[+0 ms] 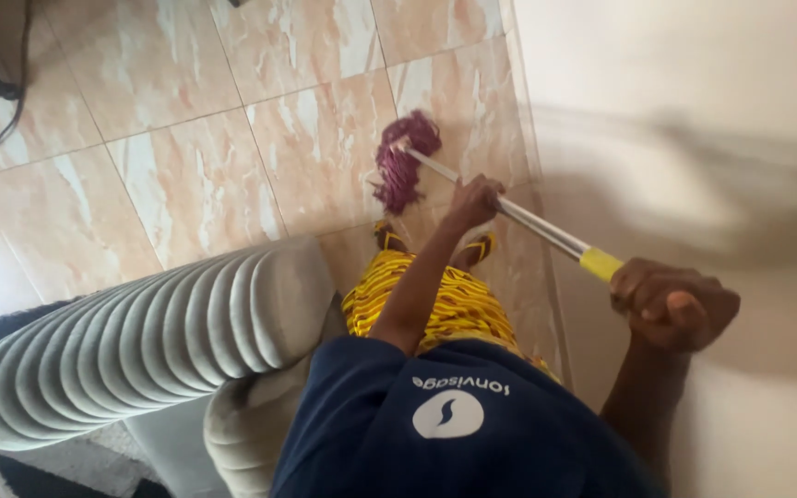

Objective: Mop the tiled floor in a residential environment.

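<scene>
Down on the floor (186,138) of pale marbled tiles, close to the edge where it meets the cream wall (694,92), a purple string mop head (403,166) lies pressed against a tile. Its metal handle (537,226) slants up from there toward the right, ending in a yellow grip section (600,265). The left hand (474,201) is wrapped around the handle low down, not far above the mop head, arm stretched out straight. The right hand (675,304) is clenched around the top end of the handle just past the yellow section, close to the wall. The two hands are well apart along the handle, both clamped on it. Below them show a dark blue top (454,424) and a yellow patterned skirt (445,300), with feet in yellow sandals (477,247) just behind the mop head. A grey ribbed sofa arm (140,341) fills the lower left, touching the skirt's side. Near the floor's far left corner, a black cable (2,120) trails across the tiles.
</scene>
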